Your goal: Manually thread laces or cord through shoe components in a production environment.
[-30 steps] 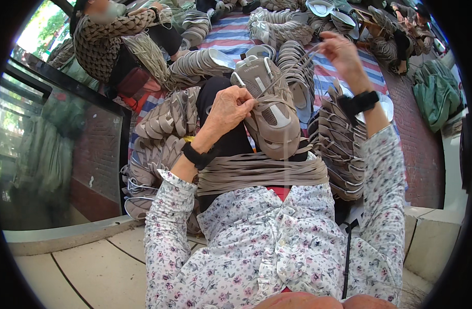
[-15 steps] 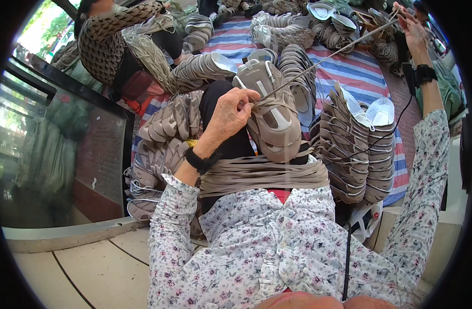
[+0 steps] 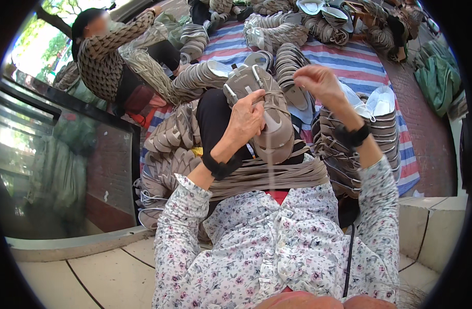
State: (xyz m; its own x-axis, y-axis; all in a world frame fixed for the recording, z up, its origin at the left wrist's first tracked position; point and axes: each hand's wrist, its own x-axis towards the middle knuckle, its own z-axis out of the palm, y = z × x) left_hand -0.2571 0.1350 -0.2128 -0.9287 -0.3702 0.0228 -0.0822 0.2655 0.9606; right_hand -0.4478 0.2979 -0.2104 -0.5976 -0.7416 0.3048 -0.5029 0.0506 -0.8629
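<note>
A taupe sneaker upper [image 3: 277, 110] lies over my lap, its toe pointing toward me and laces crossing its front. My left hand [image 3: 245, 119] rests on its left side, fingers bent and pinched on a shoelace [image 3: 272, 97] at the lacing. To the right of the upper, my right hand [image 3: 326, 88] is raised with its fingers curled together. It is smeared by motion, and whatever it may hold does not show. A thick bundle of flat taupe laces [image 3: 277, 175] stretches across my lap.
Rows of nested taupe uppers [image 3: 349, 139] stand at my right, with more stacks [image 3: 169, 129] at my left. A striped sheet [image 3: 349, 56] covers the ground ahead. Another person [image 3: 110, 56] sits at far left. A glass panel [image 3: 66, 165] stands near left.
My right hand has come from the far upper right back down beside the upper; the taut lace it pulled no longer shows. My left hand stays at the lacing.
</note>
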